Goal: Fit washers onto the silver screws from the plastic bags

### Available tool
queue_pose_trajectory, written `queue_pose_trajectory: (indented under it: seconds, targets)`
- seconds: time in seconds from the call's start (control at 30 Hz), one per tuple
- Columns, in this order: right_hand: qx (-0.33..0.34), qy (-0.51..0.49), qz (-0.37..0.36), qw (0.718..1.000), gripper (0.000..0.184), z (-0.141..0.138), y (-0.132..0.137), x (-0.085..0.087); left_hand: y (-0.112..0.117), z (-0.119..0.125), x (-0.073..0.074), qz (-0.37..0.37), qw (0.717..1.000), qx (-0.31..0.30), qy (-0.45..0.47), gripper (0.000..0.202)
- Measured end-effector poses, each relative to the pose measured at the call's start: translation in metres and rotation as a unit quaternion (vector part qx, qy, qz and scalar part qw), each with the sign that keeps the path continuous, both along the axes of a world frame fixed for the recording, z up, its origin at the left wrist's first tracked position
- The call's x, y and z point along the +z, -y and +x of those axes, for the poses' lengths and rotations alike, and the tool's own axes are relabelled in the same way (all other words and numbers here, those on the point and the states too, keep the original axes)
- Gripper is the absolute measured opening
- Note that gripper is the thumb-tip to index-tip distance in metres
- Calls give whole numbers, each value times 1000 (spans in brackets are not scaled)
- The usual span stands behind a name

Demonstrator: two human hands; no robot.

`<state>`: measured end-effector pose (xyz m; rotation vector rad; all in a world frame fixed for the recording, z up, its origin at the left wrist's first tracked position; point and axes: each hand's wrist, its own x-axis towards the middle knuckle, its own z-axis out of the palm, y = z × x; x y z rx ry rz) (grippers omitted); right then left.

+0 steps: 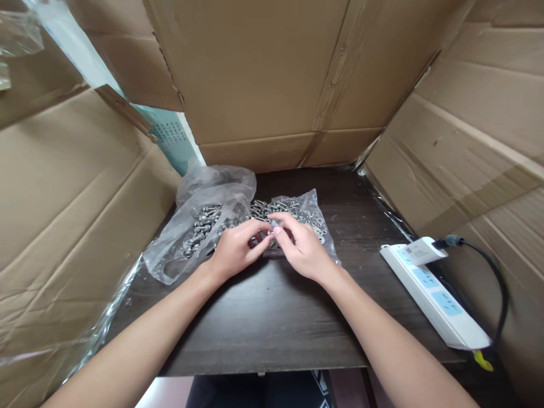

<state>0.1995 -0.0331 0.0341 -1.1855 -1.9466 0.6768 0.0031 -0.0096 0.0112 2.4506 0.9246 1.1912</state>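
Observation:
Over the front of the hardware pile, my left hand (240, 245) and my right hand (304, 247) meet at the fingertips. Between them shows a small shiny metal fastener (270, 232), too small to tell if it is a bolt or a nut. My left thumb and index finger pinch it. My right thumb presses at its other side, with the right index finger curled above. Behind the fingers lie loose bolts (259, 209) and flat washers (320, 239) on a clear plastic bag (312, 201). More bolts (204, 226) sit in a larger translucent bag (170, 258) at the left.
The dark wooden table (263, 317) is walled by cardboard at the back (263, 73), left (63, 187) and right (476, 141). A white power strip (437, 300) with a plugged-in adapter (420, 251) and a black cable (504, 283) lies at the right.

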Motion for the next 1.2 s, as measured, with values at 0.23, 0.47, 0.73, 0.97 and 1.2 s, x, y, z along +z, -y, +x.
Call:
queue_pose_trajectory:
  seconds: [0.23,0.47,0.73,0.97,1.2]
  targets:
    - [-1,-6,35,999,35,0,0,-1,-1,0,1,9,1000,7,2,10]
    - [-14,-13,40,999,29,1,-2,-3,-2,0,0,8,1000,-1,0,11]
    - [-11,-5,21,1000,29,1,-4,-3,-2,0,-1,-2,1000,-1,-9,11]
    - [5,-10,22,1000,33,1,-3,-4,-3,-1,-1,2,1000,2,-12,11]
    - [-4,-18,32,999,31,1,-4,-3,-2,0,0,2,1000,0,-7,10]
